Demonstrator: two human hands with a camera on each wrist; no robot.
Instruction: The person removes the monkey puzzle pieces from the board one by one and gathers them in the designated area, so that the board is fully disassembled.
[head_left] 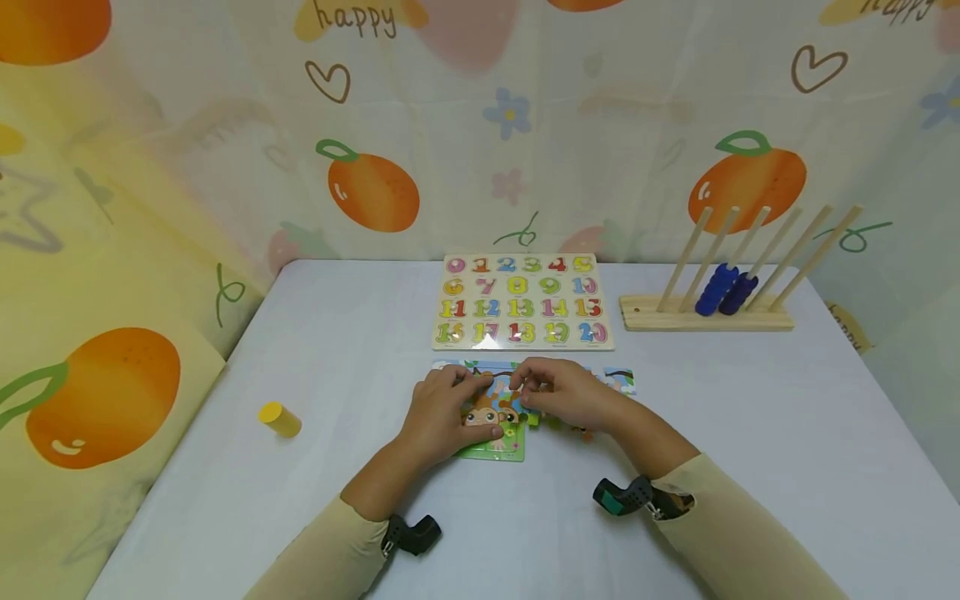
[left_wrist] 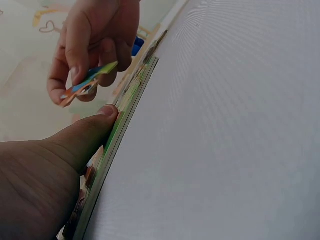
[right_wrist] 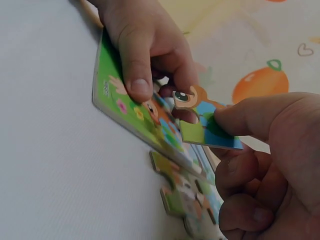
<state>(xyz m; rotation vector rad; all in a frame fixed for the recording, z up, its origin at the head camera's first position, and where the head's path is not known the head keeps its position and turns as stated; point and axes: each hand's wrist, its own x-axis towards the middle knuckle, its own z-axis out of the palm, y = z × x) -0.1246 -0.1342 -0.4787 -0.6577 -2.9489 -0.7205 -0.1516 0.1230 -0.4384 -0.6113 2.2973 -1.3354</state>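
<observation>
A monkey jigsaw puzzle (head_left: 495,452) with a green border lies in front of me. My left hand (head_left: 441,414) rests on it, thumb pressing near its lower part and fingers spread over its upper part. Between thumb and fingers, my right hand (head_left: 568,393) pinches a blue-and-green puzzle piece (right_wrist: 202,132) printed with a monkey's eye. The right wrist view shows this piece tilted above the puzzle, close to the left fingers. Loose puzzle pieces (right_wrist: 172,201) lie beside the puzzle, partly hidden under the right hand in the head view.
Behind the puzzle lies a wooden number board (head_left: 522,297) with numerals to 20. A wooden peg stand (head_left: 637,315) with blue beads (head_left: 716,289) stands at the back right. To the left is a yellow cylinder (head_left: 281,419). A patterned cloth hangs behind the white table.
</observation>
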